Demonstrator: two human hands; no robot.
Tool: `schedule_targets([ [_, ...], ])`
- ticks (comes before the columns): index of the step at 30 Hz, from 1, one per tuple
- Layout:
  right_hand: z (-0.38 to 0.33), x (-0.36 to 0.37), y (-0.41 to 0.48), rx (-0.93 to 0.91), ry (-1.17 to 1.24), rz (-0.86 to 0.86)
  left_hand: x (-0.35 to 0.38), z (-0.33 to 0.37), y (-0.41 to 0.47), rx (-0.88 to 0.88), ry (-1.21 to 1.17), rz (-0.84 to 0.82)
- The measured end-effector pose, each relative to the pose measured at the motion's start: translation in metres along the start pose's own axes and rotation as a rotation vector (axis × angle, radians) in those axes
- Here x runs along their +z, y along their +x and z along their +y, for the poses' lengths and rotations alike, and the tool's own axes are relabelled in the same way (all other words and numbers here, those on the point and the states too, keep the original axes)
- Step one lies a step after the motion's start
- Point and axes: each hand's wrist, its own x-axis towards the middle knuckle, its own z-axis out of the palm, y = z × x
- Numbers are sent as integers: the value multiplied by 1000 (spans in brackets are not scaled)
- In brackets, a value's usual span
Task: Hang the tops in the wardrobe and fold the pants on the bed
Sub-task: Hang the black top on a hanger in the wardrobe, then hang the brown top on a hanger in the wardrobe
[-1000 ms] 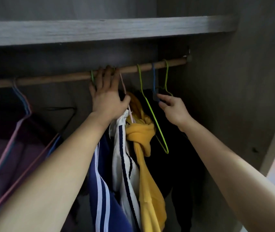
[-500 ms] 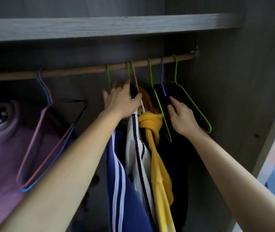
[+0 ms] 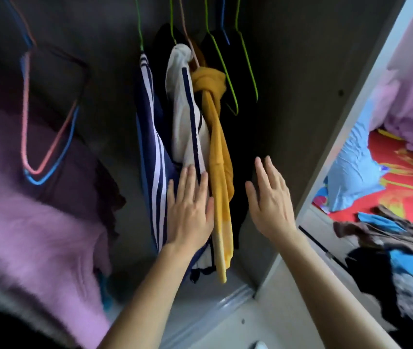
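A person's left hand (image 3: 190, 207) lies flat, fingers straight, against the lower part of a navy striped top (image 3: 150, 137) and a white top (image 3: 184, 117), while the right hand (image 3: 272, 200) hovers with fingers spread, holding nothing, just in front of a black garment (image 3: 244, 137). Between the hands a knotted mustard-yellow top (image 3: 220, 159) hangs with the others on green wire hangers (image 3: 226, 79) inside the wardrobe (image 3: 301, 96); empty pink and blue hangers (image 3: 25, 117) dangle farther left. Beyond the wardrobe's right side, a heap of clothes (image 3: 401, 260) lies on the red-covered bed (image 3: 411, 192).
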Motion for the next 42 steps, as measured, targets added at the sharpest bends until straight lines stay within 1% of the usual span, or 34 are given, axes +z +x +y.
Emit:
schedule_targets([
  [4,19,-12,-65,102,-141,-50,18,15,-38,-15,-73,-126],
  [7,39,-39,-102,187,-215,-21,26,41,-46,35,-128,-152],
  [11,71,-86,-148,294,-328,11,30,102,-49,111,-234,-161],
  [14,99,-129,-183,412,-375,73,30,165,-57,211,-276,-177],
  [17,134,-177,-227,529,-427,154,27,239,-70,341,-337,-227],
  [19,153,-202,-248,574,-452,179,28,277,-75,423,-358,-250],
  [21,178,-234,-277,643,-467,212,28,329,-83,521,-380,-276],
  [23,202,-266,-305,703,-475,246,26,381,-94,574,-399,-307],
  [26,239,-311,-345,772,-479,296,20,455,-111,664,-390,-309],
  [29,278,-345,-377,832,-489,302,22,513,-130,764,-337,-305],
  [32,309,-365,-400,908,-459,285,33,553,-140,778,-314,-367],
  [35,340,-374,-413,939,-437,269,48,583,-142,777,-321,-407],
  [42,429,-377,-410,1029,-376,198,110,652,-121,773,-273,-505],
])
